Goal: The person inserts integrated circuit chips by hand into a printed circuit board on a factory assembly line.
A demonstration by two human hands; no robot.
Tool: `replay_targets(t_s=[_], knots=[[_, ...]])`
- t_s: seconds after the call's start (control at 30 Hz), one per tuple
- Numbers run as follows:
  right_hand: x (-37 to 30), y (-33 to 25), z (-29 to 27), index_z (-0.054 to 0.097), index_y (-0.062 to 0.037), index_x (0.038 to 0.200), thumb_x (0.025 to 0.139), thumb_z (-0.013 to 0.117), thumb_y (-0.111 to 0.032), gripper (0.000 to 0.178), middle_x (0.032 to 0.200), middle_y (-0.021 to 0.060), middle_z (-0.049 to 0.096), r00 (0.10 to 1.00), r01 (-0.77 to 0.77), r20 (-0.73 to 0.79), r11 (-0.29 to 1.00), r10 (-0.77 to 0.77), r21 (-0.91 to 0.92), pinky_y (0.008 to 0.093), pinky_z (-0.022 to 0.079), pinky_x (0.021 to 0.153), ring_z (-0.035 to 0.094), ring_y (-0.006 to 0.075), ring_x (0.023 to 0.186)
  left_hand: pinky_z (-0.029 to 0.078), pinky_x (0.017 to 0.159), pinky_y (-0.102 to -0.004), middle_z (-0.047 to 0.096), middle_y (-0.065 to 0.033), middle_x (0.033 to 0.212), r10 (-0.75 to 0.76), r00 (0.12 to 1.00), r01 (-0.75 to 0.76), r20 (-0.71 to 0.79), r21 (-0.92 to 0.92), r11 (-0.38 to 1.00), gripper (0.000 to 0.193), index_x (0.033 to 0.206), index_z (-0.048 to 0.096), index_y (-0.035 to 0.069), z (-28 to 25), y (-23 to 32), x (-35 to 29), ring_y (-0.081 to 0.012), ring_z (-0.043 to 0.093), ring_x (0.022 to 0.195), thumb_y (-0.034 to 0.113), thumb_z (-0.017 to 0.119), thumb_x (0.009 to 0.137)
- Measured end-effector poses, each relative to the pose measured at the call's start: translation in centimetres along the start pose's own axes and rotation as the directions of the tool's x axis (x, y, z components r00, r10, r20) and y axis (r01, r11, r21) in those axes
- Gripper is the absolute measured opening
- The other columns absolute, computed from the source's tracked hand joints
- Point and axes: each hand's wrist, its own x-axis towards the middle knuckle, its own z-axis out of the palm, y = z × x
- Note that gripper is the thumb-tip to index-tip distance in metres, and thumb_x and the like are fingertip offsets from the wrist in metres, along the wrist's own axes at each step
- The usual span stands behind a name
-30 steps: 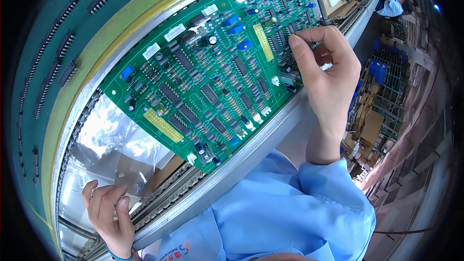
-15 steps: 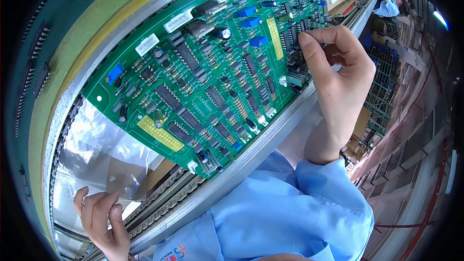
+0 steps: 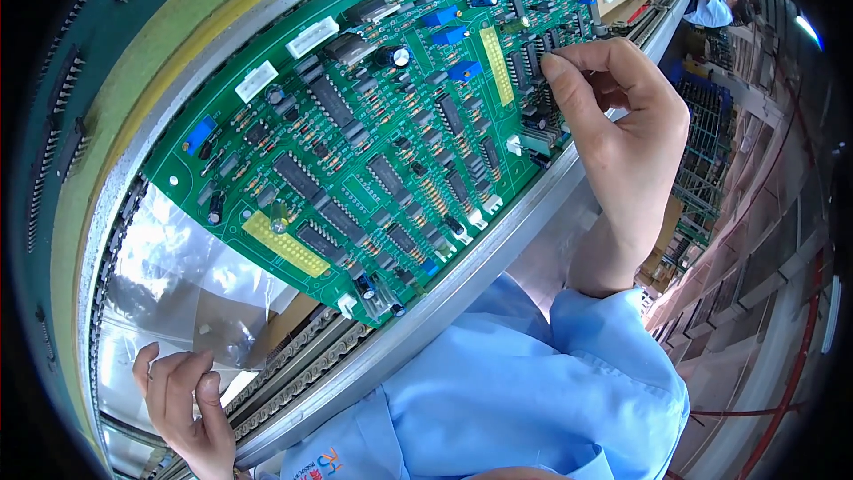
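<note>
Nearest is the blue jacket of the person at work, along the lower edge. The left hand is raised at lower left, its fingers loosely curled and thumb apart; nothing is seen in its grasp. The right hand is at the board's right part, thumb and forefinger tips drawn close together beside a black chip. Whether they clamp a part cannot be told. The two hands are well apart.

A bright metal rail runs diagonally in front of the circuit board, with a chain on its inner side. The green board lies along the rail, densely populated. One yellow connector sits toward its left end; a second yellow connector is near the right hand. A white connector stands near the far edge. Clear plastic shows beyond the left hand.

Farther off, a yellow-green border edges a green surface bearing dark multi-pin chips. At upper right, a co-worker in blue is visible.
</note>
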Motion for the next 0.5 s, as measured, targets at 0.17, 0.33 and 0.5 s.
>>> replay_targets(t_s=[0.17, 0.33, 0.5], knots=[[-0.2, -0.4, -0.3, 0.068, -0.0005, 0.085, 0.080, 0.071, -0.006, 0.008, 0.070, 0.0022, 0.061, 0.994, 0.094, -0.041, 0.994, -0.096, -0.060, 0.0203, 0.042, 0.056, 0.053, 0.0065, 0.058, 0.035, 0.099, -0.0459, 0.058, -0.0116, 0.084, 0.018, 0.999, -0.018, -0.032, 0.004, 1.000, 0.009, 0.090, 0.062, 0.000, 0.1, 0.3, 0.1, -0.0307, 0.052, 0.092, 0.007, 0.059, 0.087], [-0.5, -0.9, 0.3, 0.061, -0.0105, 0.077, 0.080, 0.069, -0.013, 0.008, 0.070, 0.0055, 0.054, 0.953, 0.252, -0.057, 0.881, -0.299, -0.400, 0.0371, 0.044, 0.049, 0.057, 0.0293, 0.058, 0.037, 0.097, -0.0459, 0.059, -0.0111, 0.080, 0.054, 0.997, -0.054, -0.051, 0.002, 0.999, 0.008, 0.089, 0.063, 0.000, 0.3, 0.1, 0.9, -0.0288, 0.054, 0.084, 0.005, 0.061, 0.082], [0.4, -2.0, -0.9, 0.062, -0.0077, 0.077, 0.078, 0.068, -0.011, 0.007, 0.072, 0.0070, 0.059, 0.992, 0.122, -0.002, 0.951, -0.128, -0.283, 0.0387, 0.045, 0.054, 0.059, 0.0298, 0.060, 0.039, 0.092, -0.0459, 0.063, -0.0086, 0.078, 0.120, 0.985, -0.123, -0.123, -0.019, 0.992, 0.011, 0.084, 0.064, 0.002, -0.1, 0.5, 0.7, -0.0246, 0.060, 0.074, 0.002, 0.066, 0.074]])
